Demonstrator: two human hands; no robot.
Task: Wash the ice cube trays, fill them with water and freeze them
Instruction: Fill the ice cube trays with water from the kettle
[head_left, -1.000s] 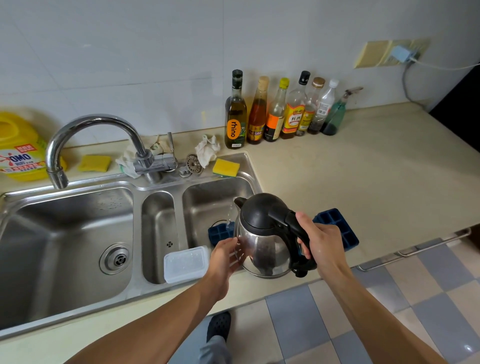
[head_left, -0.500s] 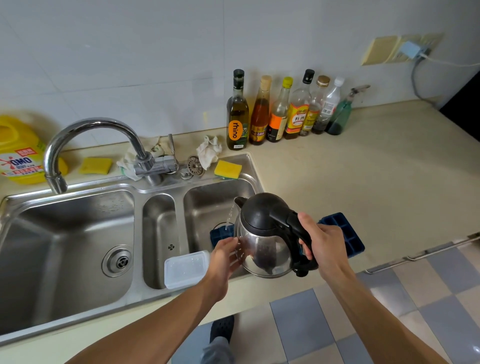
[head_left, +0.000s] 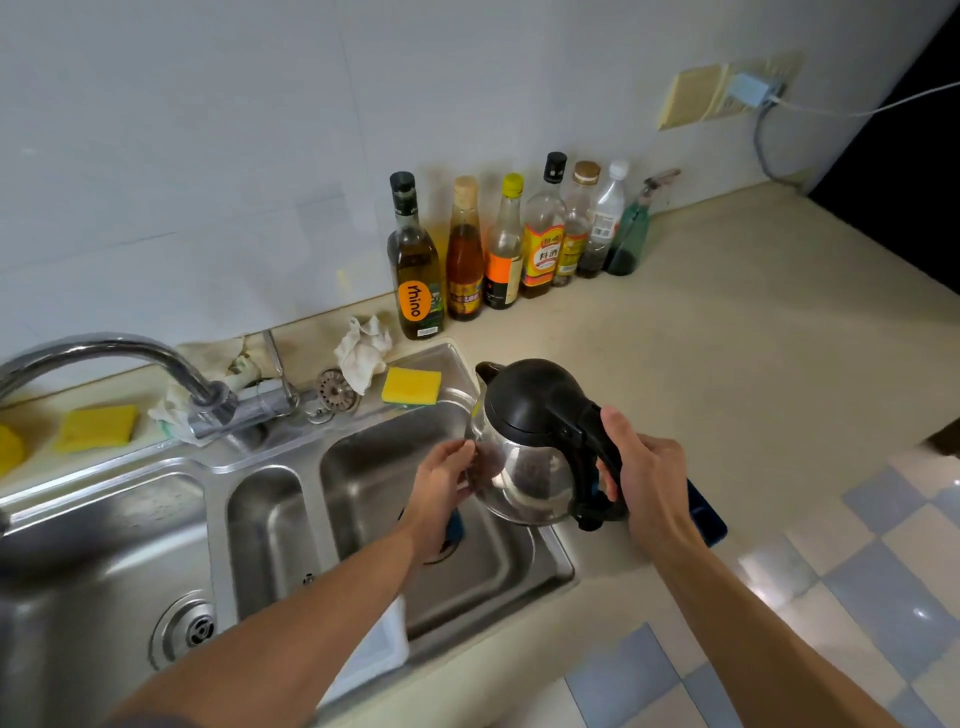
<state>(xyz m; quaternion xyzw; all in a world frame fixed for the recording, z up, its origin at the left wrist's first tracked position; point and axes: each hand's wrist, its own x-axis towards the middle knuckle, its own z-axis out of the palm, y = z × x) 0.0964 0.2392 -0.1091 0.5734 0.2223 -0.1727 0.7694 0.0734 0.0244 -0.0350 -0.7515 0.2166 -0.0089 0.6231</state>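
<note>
- Underneath both hands, a steel sink (head_left: 218, 462) with three basins spreads out to the left of the left hand (head_left: 441, 483), while a pale counter (head_left: 727, 364) runs off beyond and to the right of the right hand (head_left: 649, 467).
- Between the two hands hangs a kettle (head_left: 524, 467) with a steel body and a black lid, above the near right corner of the sink. Its spout points away from the person, toward the wall and a little left. Its handle faces back toward the right hand.
- Right hand: fingers wrapped round the kettle's black handle, thumb up.
- Left hand: fingers laid against the steel body on its left side, not curled round anything.
- Just right of the right wrist, a corner of a dark blue ice cube tray (head_left: 709, 514) lies on the counter. The rest is hidden, so its long axis cannot be judged.
- Under the left wrist a small blue piece (head_left: 455, 526) shows in the right basin; what it is cannot be told.
- Beyond the left hand, a yellow sponge (head_left: 411, 385) rests on the sink's back rim.
</note>
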